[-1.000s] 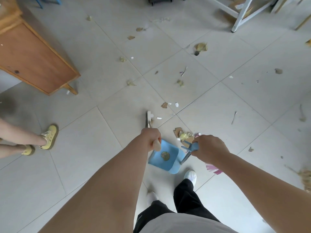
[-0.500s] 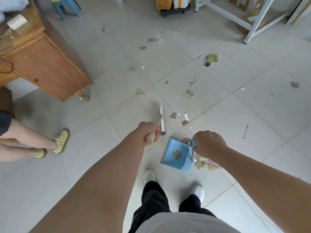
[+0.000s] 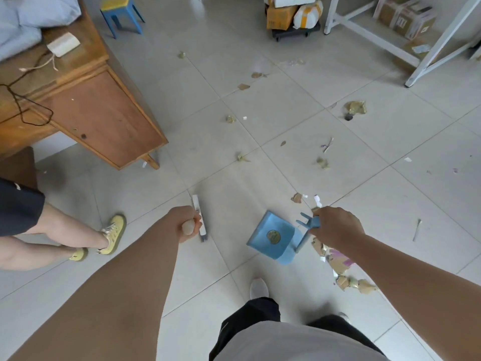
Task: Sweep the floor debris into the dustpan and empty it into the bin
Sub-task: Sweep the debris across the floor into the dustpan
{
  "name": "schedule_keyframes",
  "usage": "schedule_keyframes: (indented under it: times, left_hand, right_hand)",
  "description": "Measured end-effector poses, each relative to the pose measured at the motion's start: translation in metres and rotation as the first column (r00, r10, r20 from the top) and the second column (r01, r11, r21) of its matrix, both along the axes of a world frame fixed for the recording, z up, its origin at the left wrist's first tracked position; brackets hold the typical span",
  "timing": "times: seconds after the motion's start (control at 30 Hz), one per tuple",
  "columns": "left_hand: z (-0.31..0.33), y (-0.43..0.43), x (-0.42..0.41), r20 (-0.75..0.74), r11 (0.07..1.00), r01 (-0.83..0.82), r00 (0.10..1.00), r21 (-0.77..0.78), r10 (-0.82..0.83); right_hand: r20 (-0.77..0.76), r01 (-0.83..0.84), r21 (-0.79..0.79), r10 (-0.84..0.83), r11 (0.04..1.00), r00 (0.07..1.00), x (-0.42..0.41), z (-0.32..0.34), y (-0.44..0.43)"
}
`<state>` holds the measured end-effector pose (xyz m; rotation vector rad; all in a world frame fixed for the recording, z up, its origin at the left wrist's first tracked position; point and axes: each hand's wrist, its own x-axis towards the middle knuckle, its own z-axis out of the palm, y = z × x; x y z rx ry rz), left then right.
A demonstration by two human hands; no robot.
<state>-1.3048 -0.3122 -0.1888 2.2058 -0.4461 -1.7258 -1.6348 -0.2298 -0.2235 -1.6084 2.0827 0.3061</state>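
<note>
Pale grey floor tiles are lying littered with brown cardboard scraps. The right hand is gripping the handle of a light blue plastic dustpan bearing a round sticker, near the person's feet. The left hand is clenching a pale-handled broom.

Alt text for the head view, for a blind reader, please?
Seen from above, a person's left hand grips a pale broom handle and the right hand holds a blue plastic dustpan; cardboard and paper scraps litter the grey tiled floor. A brown wooden desk stands at left.
</note>
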Motion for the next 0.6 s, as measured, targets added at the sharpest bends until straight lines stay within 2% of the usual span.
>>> schedule_keyframes:
  times: [0.13,0.27,0.43,0.6]
  left_hand:
    - [-0.013,-0.013,0.010,0.067,0.992,0.129,0.989,0.014,-0.129]
    - [-0.022,-0.030,-0.008,0.053,0.994,0.112,0.992,0.004,-0.112]
    - [-0.033,-0.061,-0.058,0.011,0.974,0.226,0.974,0.015,-0.227]
    - [-0.025,-0.102,-0.102,-0.099,0.968,0.240,0.967,0.070,-0.233]
  right_hand:
    - [0.024,0.037,-0.016,-0.036,0.999,0.999,0.009,-0.001,-0.021]
    - [0.038,0.051,-0.037,-0.050,0.998,0.998,0.007,-0.007,-0.042]
    - [0.059,0.040,-0.040,-0.038,0.998,0.998,-0.006,-0.014,-0.071]
    - [0.080,0.040,-0.018,-0.039,0.999,0.996,-0.030,-0.012,-0.113]
